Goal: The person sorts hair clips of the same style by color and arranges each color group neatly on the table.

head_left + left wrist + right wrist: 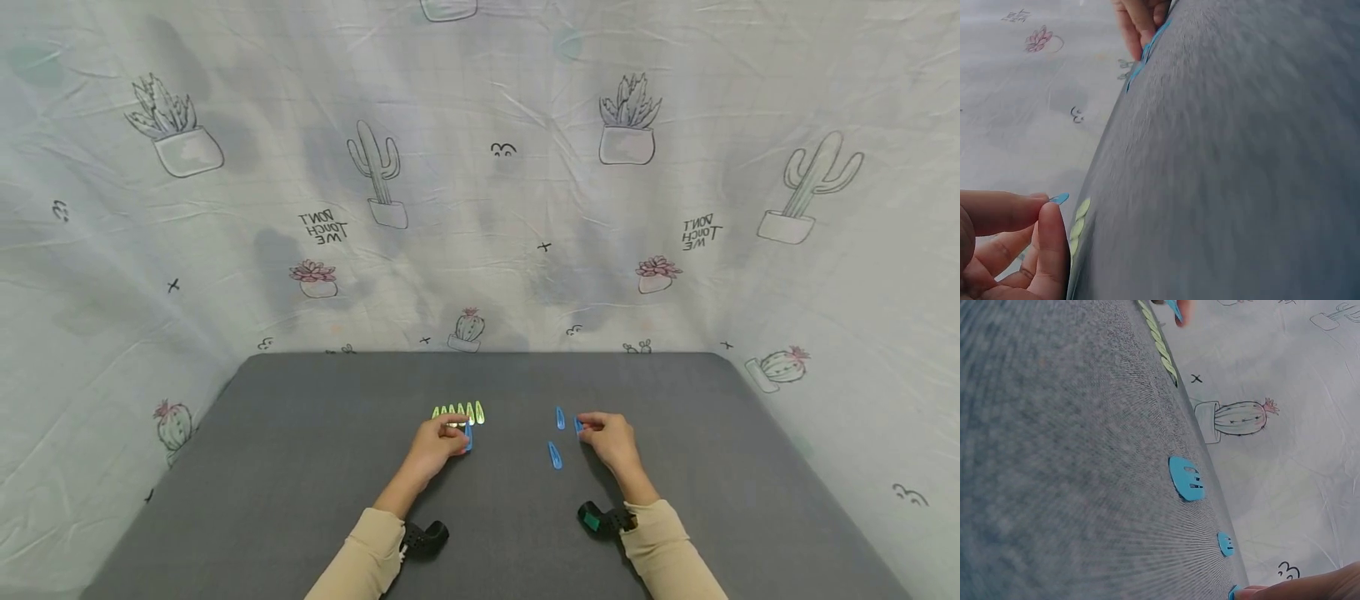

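Between thumb and fingertip, my left hand (433, 447) pinches a blue snap hair clip (468, 437), just in front of the row of yellow-green snap hair clips (480, 412). In the left wrist view this blue clip's tip (1060, 199) pokes out past the fingers. To the right, my right hand (611, 440) has thumb and fingers on another blue hair clip (578, 426), mostly covered by the fingertips in the right wrist view. Two more blue clips lie on the table left of that hand, one farther back (560, 417) and one nearer (555, 455).
The dark grey table (337, 483) spreads out under both hands. A pale cloth (480, 192) printed with cacti hangs behind and along the sides. Each wrist wears a black camera mount, one left (426, 540) and one right (600, 520).
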A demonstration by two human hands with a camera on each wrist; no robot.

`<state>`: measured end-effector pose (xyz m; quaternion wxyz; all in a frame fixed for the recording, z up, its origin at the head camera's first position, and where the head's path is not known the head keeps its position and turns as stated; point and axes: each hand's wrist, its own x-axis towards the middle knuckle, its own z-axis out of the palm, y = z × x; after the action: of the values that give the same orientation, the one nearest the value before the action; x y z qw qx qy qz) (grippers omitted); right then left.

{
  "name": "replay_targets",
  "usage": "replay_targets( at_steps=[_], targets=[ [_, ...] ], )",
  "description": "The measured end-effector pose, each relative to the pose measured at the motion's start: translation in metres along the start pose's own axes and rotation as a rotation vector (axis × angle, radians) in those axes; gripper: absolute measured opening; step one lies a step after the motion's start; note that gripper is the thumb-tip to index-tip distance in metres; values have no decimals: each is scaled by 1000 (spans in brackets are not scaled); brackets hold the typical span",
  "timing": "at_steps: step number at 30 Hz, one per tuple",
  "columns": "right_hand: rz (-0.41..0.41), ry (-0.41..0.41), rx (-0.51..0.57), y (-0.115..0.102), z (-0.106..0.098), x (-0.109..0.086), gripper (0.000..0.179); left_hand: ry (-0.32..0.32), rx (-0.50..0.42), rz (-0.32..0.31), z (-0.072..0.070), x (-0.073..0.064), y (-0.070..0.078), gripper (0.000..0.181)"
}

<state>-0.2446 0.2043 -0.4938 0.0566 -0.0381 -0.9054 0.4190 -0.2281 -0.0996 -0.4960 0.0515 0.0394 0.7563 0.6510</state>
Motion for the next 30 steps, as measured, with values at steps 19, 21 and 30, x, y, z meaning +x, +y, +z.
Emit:
replay_targets(
  at_steps=[19, 21, 30],
  targets=[
    [-5, -9, 2, 2, -1, 1, 25, 188, 473, 94, -28, -18, -3, 27],
    [-8, -5, 1, 3, -1, 1, 25, 223, 548, 123, -26, -19, -3, 24],
    [-13, 0, -1, 2, 0, 2, 26, 277, 665, 183, -21, -22, -2, 20]
  ],
)
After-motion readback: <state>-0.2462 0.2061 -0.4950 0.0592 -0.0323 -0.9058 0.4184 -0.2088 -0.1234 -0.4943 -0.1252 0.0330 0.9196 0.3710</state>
